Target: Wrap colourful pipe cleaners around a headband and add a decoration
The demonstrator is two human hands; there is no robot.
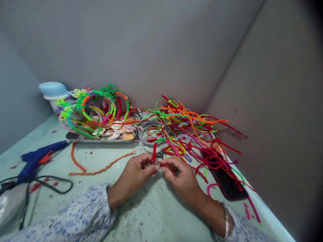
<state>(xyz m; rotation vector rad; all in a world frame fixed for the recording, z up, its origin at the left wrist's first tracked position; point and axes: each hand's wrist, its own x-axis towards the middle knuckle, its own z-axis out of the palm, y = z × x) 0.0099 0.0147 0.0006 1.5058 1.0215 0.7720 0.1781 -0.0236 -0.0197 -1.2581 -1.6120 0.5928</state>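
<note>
Left fingers (145,158), right fingers (174,162) pinch red fuzzy strand (154,153).

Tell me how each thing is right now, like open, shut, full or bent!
Left hand: pinching
Fuzzy red piece: sticking up from the left fingers
Right hand: thumb and fingers pinched together
Scissors: lying down, partly hidden; open or shut, can't tell
Wire: coiled
Tray: full of shells
Phone: screen dark, partly covered
Glue gun: lying down
Tub: blue lid on
</note>
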